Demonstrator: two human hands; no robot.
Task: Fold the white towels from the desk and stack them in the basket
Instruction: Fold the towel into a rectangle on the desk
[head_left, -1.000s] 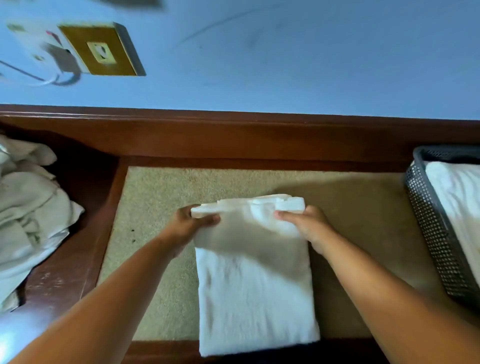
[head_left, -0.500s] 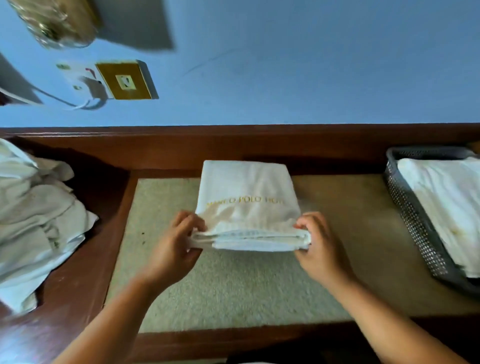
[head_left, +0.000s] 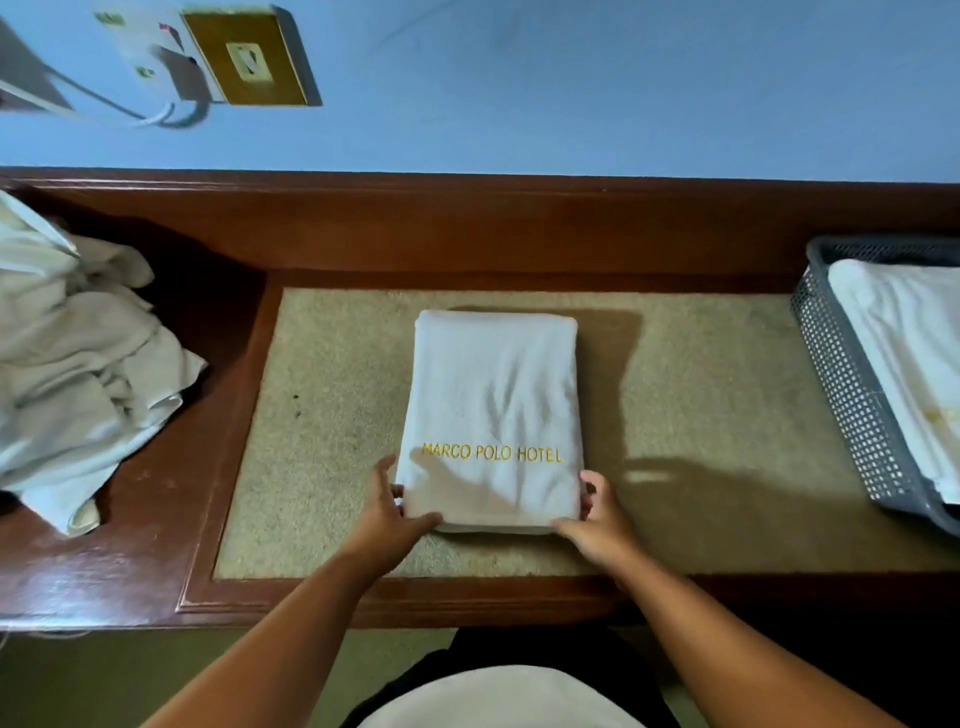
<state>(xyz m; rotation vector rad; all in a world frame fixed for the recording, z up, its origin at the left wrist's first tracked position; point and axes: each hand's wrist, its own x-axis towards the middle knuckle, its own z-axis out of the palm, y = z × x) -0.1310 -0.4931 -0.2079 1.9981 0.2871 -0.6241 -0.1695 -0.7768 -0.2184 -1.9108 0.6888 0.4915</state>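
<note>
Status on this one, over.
Left hand, right hand grip folded towel at near corners. Towel flat on desk. Nothing between it and basket at right.

Dim, soft light; rightward shadows; blurred, wide-angle-bent edges.

Your open lane runs toward 3 o'clock across the tabletop mat (head_left: 701, 405), from folded towel (head_left: 493, 405) to basket (head_left: 841, 395), mesh wall facing you, loose towel pile (head_left: 78, 364) blocking 9 o'clock, wooden ledge (head_left: 467, 228) closing 12 o'clock
</note>
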